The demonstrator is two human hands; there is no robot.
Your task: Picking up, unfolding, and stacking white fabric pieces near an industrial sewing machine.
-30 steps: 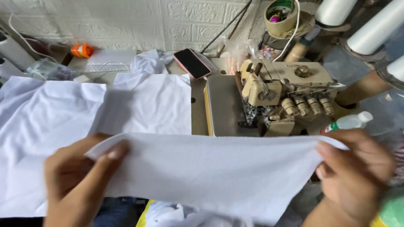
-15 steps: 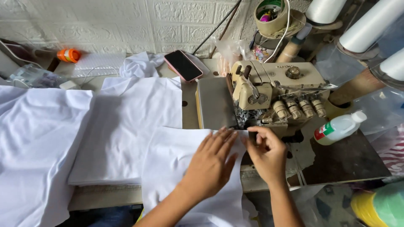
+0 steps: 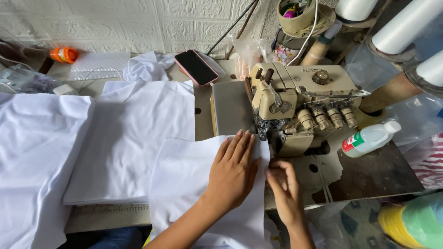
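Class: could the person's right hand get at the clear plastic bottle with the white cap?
Probably yes. The right hand pinches the white fabric piece's edge; only bare table separates it from the clear plastic bottle.

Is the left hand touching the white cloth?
Touching. The head view shows the left hand lying flat, palm down, on the white cloth beside the sewing machine.

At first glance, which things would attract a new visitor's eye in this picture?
The beige sewing machine stands in the centre. Just in front of it, the left hand lies flat on a white cloth piece, and the right hand pinches its edge. A stack of white fabric lies on the left.
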